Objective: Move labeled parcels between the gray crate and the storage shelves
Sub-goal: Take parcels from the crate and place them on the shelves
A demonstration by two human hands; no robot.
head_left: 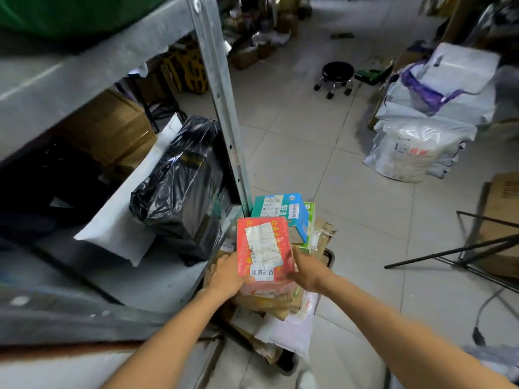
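The red parcel (262, 248) is held over the heaped gray crate (330, 258) just beside the shelf (157, 279). It is gripped at its near edges by the left hand (226, 276) and right hand (307, 272), with the fingers curled around its sides. The heap looks loosely stacked. If the parcel is dragged, the blue box (280, 211) behind it could be toppled, and a hasty swing could clip the shelf upright (224, 136).

Pale square tiles cover the floor (323, 153), lit evenly and faintly glossy. A black round stool (337, 73) on casters stands well down the aisle. At the right, a black metal frame (449, 252) lies tilted near a cardboard box (502, 192).
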